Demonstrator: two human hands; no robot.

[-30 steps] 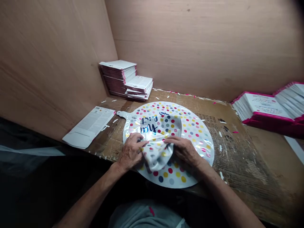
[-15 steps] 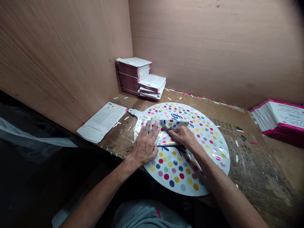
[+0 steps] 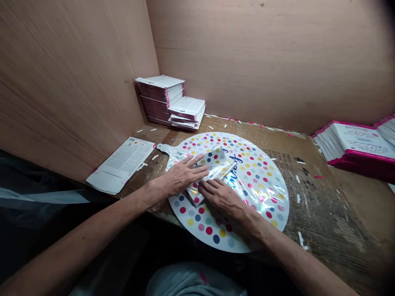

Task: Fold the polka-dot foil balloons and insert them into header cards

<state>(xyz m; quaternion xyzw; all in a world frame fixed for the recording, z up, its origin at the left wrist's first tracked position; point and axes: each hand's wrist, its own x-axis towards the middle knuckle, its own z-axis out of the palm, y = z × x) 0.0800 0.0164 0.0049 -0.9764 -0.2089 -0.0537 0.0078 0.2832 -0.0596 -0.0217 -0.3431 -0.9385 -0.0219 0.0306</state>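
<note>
So we're mid-fold on a polka-dot foil balloon (image 3: 214, 157), and it's sitting on top of a flat round polka-dot foil balloon (image 3: 262, 185), left of its middle, toward the neck side. Biggest change we can spot: half a second ago the folded one was a strip lying pretty much sideways, with our right hand pinching up a flap along its far edge. Now it's skewed on a diagonal, one corner pointing away from us and another toward us, with shiny silver bits showing. It's also way more compact than the loose, lettered bundle of a second ago.

Our left hand (image 3: 182, 176) has swung round so the fingers point right; it's open and spread flat over the fold, not gripping. Our right hand (image 3: 222, 197) has come nearer to us, fingers bunched on the near side of the fold. We honestly can't tell if it's pinching or just pressing. Blue lettering on the round balloon now peeks out right of the fold.

Nothing else has really budged: printed white envelope (image 3: 123, 163) on the left, tall stack of white packets (image 3: 160, 96) in the corner, pink-edged packets (image 3: 361, 142) on the right, all on the scrap-littered cardboard (image 3: 321, 197).
</note>
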